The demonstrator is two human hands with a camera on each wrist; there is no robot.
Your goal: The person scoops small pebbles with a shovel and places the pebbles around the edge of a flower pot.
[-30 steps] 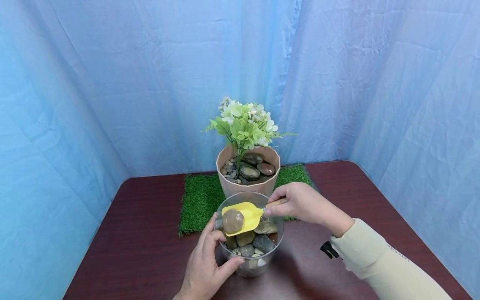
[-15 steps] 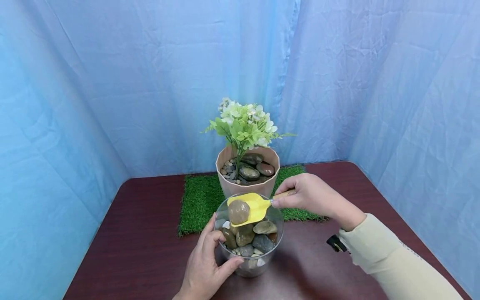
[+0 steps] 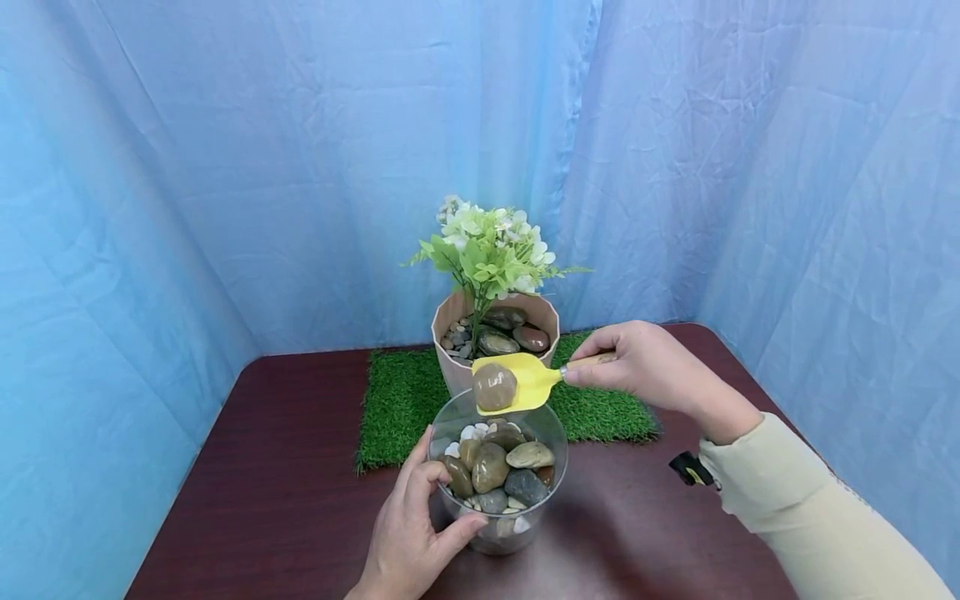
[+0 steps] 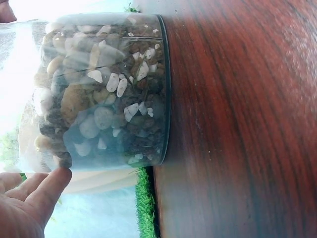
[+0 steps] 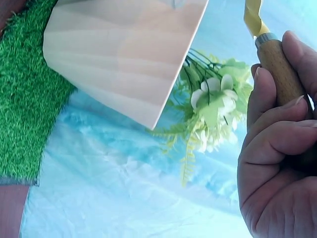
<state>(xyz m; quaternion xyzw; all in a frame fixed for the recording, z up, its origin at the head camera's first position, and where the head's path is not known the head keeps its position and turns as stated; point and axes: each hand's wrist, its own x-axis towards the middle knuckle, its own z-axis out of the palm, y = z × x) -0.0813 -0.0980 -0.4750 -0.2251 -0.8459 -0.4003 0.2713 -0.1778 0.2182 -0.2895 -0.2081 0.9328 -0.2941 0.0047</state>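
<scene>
1. The person's left hand (image 3: pixel 408 525) steadies a clear container (image 3: pixel 504 543), thumb on its near side and fingers curved along its left; the right hand (image 3: pixel 637 367) grips the wooden handle (image 5: pixel 280 69) of a yellow scoop (image 3: pixel 536 385).

2. Riding near the scoop's tip, a round brown stone (image 3: pixel 495 387) appears at the container's far rim, in front of the planter (image 3: pixel 452 377); whether any of it is over the planter's rim cannot be told.

3. Within the past second the scoop has risen from over the container's stones (image 3: pixel 491 467) toward the table's far edge, baring white pebbles (image 3: pixel 480 431) beneath. The left hand and container hold their place.

4. For the work in hand, the change leaves the stone off the pile and, by all appearances, borne by the scoop alone, with nothing seen to pin it.

5. Behind, the planter holds white-flowered greenery (image 3: pixel 491 250) and several large stones (image 3: pixel 498 342). It stands on a grass mat (image 3: pixel 401 400) near the far edge of the dark red table (image 3: pixel 262 467), between its two rounded far corners; the container stands nearer the person.
</scene>
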